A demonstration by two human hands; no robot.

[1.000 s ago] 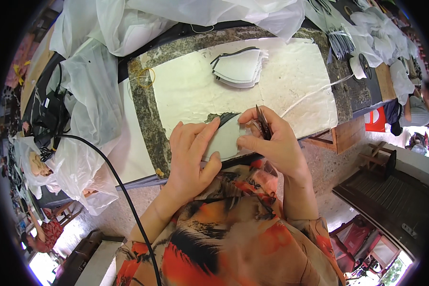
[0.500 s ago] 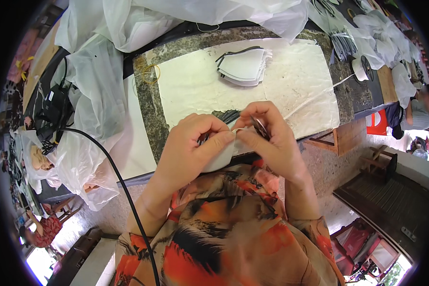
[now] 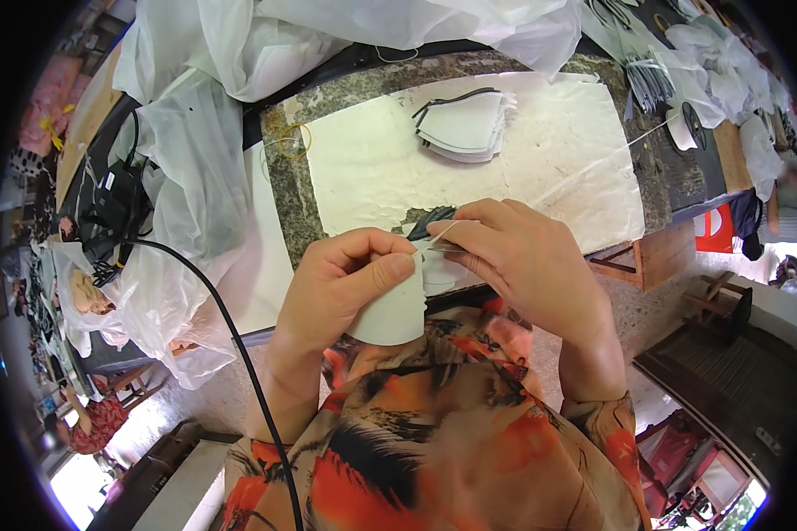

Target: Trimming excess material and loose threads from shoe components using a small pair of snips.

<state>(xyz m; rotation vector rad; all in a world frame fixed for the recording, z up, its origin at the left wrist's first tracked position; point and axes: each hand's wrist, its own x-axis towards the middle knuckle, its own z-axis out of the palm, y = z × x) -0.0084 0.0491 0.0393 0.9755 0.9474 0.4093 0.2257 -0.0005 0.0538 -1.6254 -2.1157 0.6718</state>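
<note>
Left hand [image 3: 345, 276]: grip closed, pinching a pale panel [image 3: 393, 311]. Right hand [image 3: 533, 265]: at a white strip [image 3: 437, 236] — grip partly hidden, cannot tell.

Left hand [image 3: 350, 281] pinched, thumb [image 3: 390, 273] toward two o'clock; right hand [image 3: 536, 265] curled just beside it, fingers [image 3: 466, 234] toward ten o'clock

A loose, tan-brown garment of thin, creased fabric [image 3: 434, 442], printed with orange-red patches and feathery black brushstrokes, covers the torso. At the garment's left is the orange-red and tan left sleeve [image 3: 261, 456]; at its right, the similarly patterned right sleeve [image 3: 618, 434] stops near the elbow. Left fingers [image 3: 374, 241] and right fingers [image 3: 478, 232] are bare. A smooth black cable [image 3: 257, 394] crosses the garment's left side
</note>
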